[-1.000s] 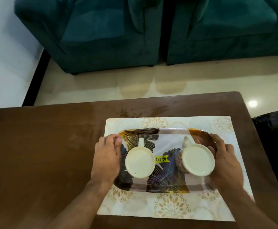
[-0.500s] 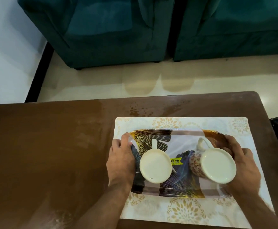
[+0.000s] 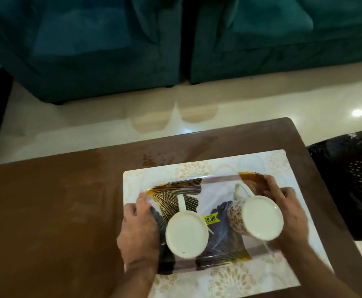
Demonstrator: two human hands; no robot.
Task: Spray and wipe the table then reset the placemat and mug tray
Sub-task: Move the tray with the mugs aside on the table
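Note:
A rectangular tray [image 3: 218, 186] with a dark fan-leaf pattern and a yellow price sticker lies on a white placemat [image 3: 240, 282] with gold flowers, on the right part of the brown table [image 3: 46, 211]. Two white mugs stand on the tray: a plain one [image 3: 186, 234] at the left and a patterned one [image 3: 260, 217] at the right. My left hand [image 3: 139, 231] grips the tray's left edge. My right hand [image 3: 287, 208] grips its right edge, partly behind the patterned mug.
Wet streaks and droplets [image 3: 154, 158] mark the table just beyond the placemat. A black perforated chair [image 3: 352, 179] stands close to the table's right side. Two teal sofas [image 3: 89, 44] sit across a pale tiled floor.
The view has swung, so the table and tray now appear tilted. Both hands keep their hold on the tray's ends, and the tray sits slightly further right on the placemat.

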